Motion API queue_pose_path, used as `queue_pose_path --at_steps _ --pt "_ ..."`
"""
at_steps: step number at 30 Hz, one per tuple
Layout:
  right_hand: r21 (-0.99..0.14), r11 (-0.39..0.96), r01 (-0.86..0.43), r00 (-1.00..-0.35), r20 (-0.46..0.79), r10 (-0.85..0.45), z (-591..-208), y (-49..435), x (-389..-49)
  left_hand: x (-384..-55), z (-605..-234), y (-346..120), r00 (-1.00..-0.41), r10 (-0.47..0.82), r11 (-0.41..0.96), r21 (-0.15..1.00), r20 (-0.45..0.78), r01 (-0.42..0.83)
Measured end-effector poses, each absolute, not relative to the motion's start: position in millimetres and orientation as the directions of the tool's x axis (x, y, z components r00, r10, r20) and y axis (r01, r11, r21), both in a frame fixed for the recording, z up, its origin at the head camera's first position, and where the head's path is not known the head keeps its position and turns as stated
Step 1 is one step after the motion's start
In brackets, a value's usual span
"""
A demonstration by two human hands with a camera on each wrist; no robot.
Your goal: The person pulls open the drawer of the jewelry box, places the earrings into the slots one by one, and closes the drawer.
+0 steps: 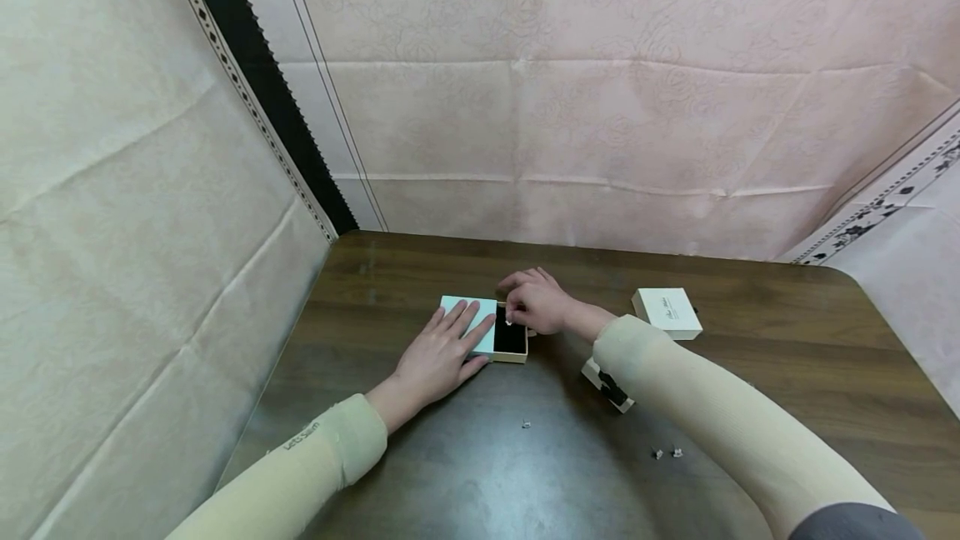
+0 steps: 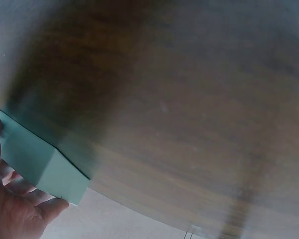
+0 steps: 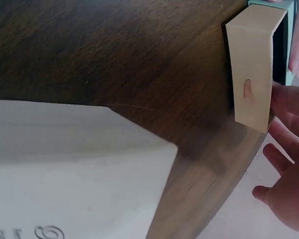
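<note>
A drawer-style gift box lies on the table, its teal sleeve [image 1: 486,308] to the left and its cream drawer [image 3: 254,59] pulled partly out to the right. Black lining [image 1: 510,340] shows inside the drawer. My left hand [image 1: 438,357] rests on the sleeve with its fingers straight across the top. Over the drawer, my right hand [image 1: 542,304] points down with thumb and forefinger together. At their tips is a small silvery piece [image 1: 509,322], pinched against the black lining; its exact kind is too small to make out.
A white lidded box [image 1: 666,312] with dark lettering stands at the right. Nearer, a small white box with black inside [image 1: 607,386] lies partly under the right sleeve. Small shiny pieces lie on the table: one in front [image 1: 526,424], two to the right [image 1: 677,452]. Cloth hangs behind the table [image 1: 420,257].
</note>
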State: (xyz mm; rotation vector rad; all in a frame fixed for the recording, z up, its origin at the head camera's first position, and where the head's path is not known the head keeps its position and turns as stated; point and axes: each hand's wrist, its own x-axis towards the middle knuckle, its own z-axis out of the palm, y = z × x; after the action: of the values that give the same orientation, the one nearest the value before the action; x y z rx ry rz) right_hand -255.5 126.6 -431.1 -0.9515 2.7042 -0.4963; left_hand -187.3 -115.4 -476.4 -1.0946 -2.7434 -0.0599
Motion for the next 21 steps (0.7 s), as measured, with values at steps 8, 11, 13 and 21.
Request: queue_pose_path --at_steps 8,11,13,21 --pt "-0.351 0.734 -0.582 -0.765 -0.070 -0.640 -429.3 123.2 -253.4 -187.5 -475.8 -115.7 -0.709 0.680 0.726 -0.029 0.187 0.687" --pt "-0.381 0.728 -0.570 -0.760 -0.092 -0.643 -430.9 123.6 -253.8 -187.3 -475.8 -115.7 -0.711 0.679 0.727 -0.026 0.182 0.687" --pt "-0.396 0.726 -0.562 -0.758 -0.104 -0.644 -431.9 124.0 -254.2 -187.2 -475.8 -115.6 -0.712 0.679 0.727 -0.025 0.177 0.686" --pt "-0.309 0.739 -0.599 -0.764 -0.057 -0.643 -432.0 121.3 -252.7 -187.1 -475.9 -115.4 -0.714 0.678 0.728 -0.028 0.175 0.685"
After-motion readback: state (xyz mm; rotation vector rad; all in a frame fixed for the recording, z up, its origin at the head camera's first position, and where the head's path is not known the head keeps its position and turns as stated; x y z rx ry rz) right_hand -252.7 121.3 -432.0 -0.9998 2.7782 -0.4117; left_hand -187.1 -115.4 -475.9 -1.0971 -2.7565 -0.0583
